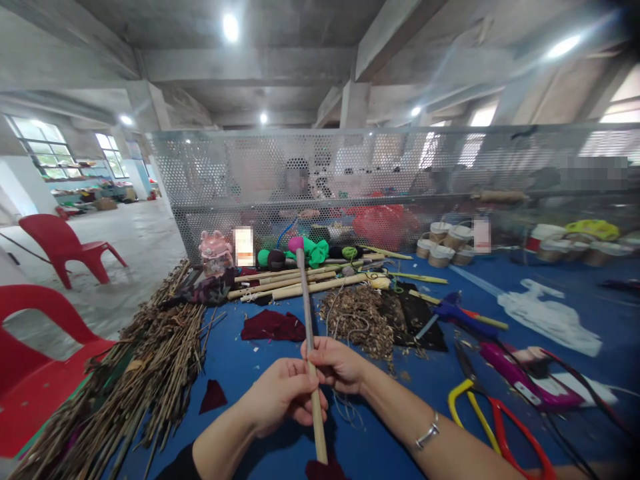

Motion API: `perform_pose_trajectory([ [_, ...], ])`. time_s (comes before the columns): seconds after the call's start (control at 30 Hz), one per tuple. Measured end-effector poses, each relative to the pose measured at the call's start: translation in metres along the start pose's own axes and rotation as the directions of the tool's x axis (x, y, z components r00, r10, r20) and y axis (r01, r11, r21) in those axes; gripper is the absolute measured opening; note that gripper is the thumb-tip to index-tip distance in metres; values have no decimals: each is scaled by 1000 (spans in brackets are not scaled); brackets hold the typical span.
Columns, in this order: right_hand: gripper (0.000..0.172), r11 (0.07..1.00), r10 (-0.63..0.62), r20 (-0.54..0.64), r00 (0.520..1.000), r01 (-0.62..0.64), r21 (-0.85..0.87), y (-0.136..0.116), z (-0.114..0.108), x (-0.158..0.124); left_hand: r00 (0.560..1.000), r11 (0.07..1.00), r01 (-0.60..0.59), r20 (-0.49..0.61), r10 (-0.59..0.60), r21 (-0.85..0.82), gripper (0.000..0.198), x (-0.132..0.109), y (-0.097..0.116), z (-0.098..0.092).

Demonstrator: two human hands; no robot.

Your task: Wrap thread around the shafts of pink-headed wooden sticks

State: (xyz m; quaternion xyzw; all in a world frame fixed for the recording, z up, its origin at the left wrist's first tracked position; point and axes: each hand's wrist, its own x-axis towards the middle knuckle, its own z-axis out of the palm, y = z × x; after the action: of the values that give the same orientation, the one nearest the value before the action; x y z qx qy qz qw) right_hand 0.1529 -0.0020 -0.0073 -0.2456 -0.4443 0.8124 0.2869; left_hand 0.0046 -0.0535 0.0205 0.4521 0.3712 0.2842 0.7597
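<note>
A long wooden stick (317, 427) runs away from me, its far half grey and its near half bare pale wood. My left hand (287, 393) is closed around its middle. Just beyond, my right hand (337, 363) pinches the same stick between thumb and fingers. The far tip meets a pink ball (296, 245); I cannot tell whether the two are joined. Dark red cloth (325, 470) shows at the near end. Thin grey string (350, 407) hangs in loose loops below my right hand.
Bundled twigs (150, 360) lie left, near a red chair (45, 360). Ahead are a pile of brown chips (360, 317), dark red cloth (274, 325) and several sticks (320, 287). Pliers (475, 393) and a purple tool (525, 373) lie right. A perforated metal screen (225, 180) stands behind.
</note>
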Motion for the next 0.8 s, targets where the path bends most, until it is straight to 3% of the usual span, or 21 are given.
perform_pose_trajectory([
  [0.13,36,997,-21,-114,993,12,-74,4,3,3,994,995,72,-92,-66,64,34,3,-3,0],
  [0.27,39,991,-15,-140,990,-4,-136,7,4,7,989,973,82,-142,-52,217,42,9,-9,-4],
  [0.37,40,984,-50,-169,984,19,-179,10,3,9,973,937,34,-227,48,346,41,14,-14,-8],
  [0.47,40,978,-80,-173,982,44,-203,10,3,10,928,900,-22,-326,181,436,39,16,-15,-10],
  [0.53,38,984,-60,-149,987,34,-175,7,2,8,942,924,-55,-288,174,377,38,15,-12,-10],
  [0.63,33,997,-4,-49,999,0,-78,-2,-2,3,980,985,-64,-176,93,163,37,10,-3,-7],
  [0.7,30,1000,0,27,1000,1,-31,-6,-5,0,991,998,-47,-124,50,29,36,7,2,-6],
  [0.8,27,1000,-23,43,999,24,-20,-7,-7,0,996,998,-14,-92,8,-60,36,5,4,-7],
])
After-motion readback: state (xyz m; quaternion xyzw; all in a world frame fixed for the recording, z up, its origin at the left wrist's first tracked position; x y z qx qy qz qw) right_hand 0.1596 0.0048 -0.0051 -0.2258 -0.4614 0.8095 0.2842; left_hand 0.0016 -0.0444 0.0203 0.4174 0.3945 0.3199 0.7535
